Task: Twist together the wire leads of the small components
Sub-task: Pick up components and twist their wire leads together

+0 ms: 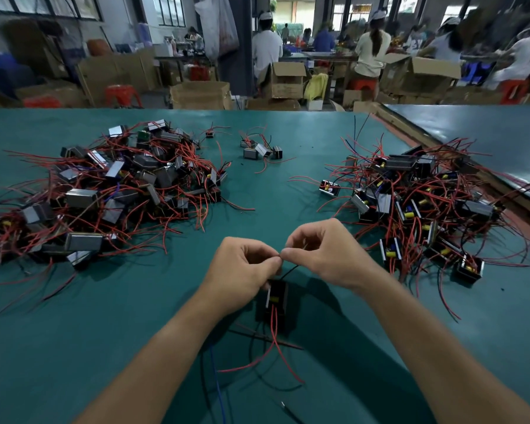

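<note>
A small black component (276,298) with a yellow part hangs just above the green table (104,332), below my hands. Red leads (276,341) trail from its underside toward me, and a black lead (289,270) runs up to my fingers. My left hand (242,267) and my right hand (322,252) meet fingertip to fingertip above the component. Each pinches the thin wire ends between thumb and forefinger. The wire tips themselves are hidden by the fingers.
A big heap of components with red wires (104,191) lies at the left, another heap (419,203) at the right. A few loose components (262,149) sit at the far middle. A blue wire (218,384) lies near me. Cardboard boxes and people fill the background.
</note>
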Demonstrator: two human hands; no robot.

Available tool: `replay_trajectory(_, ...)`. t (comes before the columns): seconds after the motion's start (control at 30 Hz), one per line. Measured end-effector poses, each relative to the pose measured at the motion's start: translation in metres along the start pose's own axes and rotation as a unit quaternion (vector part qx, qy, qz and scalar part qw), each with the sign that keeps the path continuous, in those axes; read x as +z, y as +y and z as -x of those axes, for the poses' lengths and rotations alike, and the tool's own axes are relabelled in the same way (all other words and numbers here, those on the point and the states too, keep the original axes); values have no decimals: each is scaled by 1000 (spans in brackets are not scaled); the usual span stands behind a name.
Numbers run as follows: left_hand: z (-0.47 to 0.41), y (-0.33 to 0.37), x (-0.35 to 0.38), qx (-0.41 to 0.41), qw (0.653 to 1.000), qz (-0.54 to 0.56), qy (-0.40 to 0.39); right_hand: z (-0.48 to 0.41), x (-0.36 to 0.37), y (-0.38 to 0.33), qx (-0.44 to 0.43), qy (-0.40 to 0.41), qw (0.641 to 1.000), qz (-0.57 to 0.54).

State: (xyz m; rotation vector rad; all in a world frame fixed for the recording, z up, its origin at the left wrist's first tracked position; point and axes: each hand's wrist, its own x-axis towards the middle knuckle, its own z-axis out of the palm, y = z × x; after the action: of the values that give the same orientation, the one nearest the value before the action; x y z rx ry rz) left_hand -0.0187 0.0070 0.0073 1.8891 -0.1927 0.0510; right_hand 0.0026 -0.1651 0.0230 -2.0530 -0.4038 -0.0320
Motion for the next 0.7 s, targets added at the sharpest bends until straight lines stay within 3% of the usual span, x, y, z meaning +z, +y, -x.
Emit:
replay_trajectory(0.27,1,6,-5,-54,994,93,-24,3,-6,0,-67,-28,995,63)
replay_trajectory(0.4,1,5,-7,-54,994,72,-58,4,-8,1,-60,-89,990,89)
replay_trajectory(0.57,6,4,-5,78,989,-123,-39,5,-12,0,-61,-128,980,139)
replay_trajectory(0.7,8,5,-6,177,964,-198,-14,5,-12,-4,-25,-161,981,105)
